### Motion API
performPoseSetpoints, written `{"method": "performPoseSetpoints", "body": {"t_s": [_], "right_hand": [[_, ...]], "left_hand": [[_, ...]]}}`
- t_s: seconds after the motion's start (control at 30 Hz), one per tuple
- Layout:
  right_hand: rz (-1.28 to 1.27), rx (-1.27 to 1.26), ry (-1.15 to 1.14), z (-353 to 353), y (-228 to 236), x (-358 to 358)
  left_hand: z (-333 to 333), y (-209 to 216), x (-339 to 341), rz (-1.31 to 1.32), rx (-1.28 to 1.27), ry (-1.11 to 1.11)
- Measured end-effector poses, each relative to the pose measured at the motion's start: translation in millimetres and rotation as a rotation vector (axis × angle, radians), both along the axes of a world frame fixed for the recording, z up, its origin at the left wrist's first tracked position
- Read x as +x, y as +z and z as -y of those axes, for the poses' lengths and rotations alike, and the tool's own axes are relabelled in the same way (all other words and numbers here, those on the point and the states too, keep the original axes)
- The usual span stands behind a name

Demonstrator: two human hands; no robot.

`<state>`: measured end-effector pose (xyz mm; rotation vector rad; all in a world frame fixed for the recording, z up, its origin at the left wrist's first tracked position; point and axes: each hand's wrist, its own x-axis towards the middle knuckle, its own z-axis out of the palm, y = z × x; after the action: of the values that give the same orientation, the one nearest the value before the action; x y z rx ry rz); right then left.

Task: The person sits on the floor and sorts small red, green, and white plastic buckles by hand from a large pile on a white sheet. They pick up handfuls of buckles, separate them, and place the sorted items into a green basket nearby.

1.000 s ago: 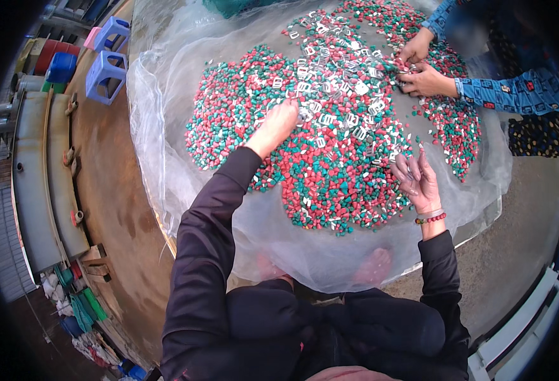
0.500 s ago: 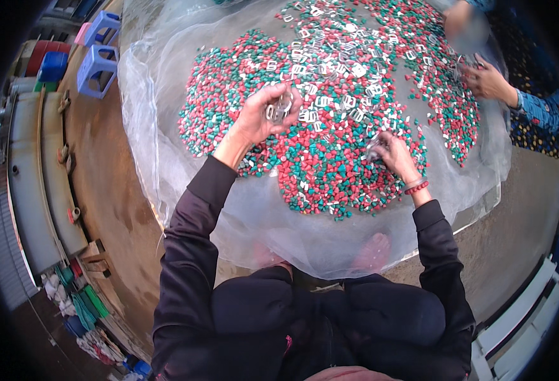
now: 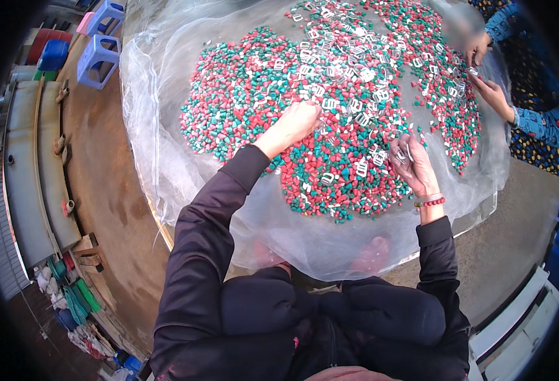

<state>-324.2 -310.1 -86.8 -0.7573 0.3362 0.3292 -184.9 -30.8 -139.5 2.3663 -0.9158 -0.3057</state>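
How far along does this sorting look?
Hardly begun. White clips lie mixed all through the red and green beads on the clear sheet. The left hand picks in the heap; the right hand fingers some clips. No sorted pile shows.

left hand (image 3: pixel 297 122): closed in a loose fist over the pile; what it grips is hidden inside the palm.
right hand (image 3: pixel 413 166): its fingers (image 3: pixel 399 152) pinch small white buckles (image 3: pixel 381 155), too small to count.
red and green pieces (image 3: pixel 330 171): too small to tell their exact shape.
co-worker's hands (image 3: pixel 492 92): the arms run out past the right edge; anything pinched is too small to tell.
feet (image 3: pixel 371 254): only blurred shapes through the clear plastic sheet (image 3: pixel 159 159).
blue stools (image 3: pixel 98 57): upper one cut off by the top edge.
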Motion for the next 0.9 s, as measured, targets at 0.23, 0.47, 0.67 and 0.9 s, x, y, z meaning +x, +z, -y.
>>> {"method": "performPoseSetpoints", "body": {"t_s": [0.23, 0.47, 0.67, 0.9], "right_hand": [[0.027, -0.470, 0.256, 29.0, -5.4, -12.0], [0.335, -1.588, 0.453, -10.7, -57.2, -16.0], [0.020, -0.736, 0.237, -9.2, -14.0, -4.8], [0.210, 0.215, 0.255, -14.4, 8.1, -6.0]], "left_hand": [[-22.4, 54.0, 5.0, -1.224, -0.898, 0.182], [-27.5, 57.8, -1.6, -1.131, -0.556, 0.278], [-22.6, 71.4, -8.8, -1.319, -0.701, 0.288], [2.4, 97.1, -25.0, -1.264, -0.736, 0.067]]}}
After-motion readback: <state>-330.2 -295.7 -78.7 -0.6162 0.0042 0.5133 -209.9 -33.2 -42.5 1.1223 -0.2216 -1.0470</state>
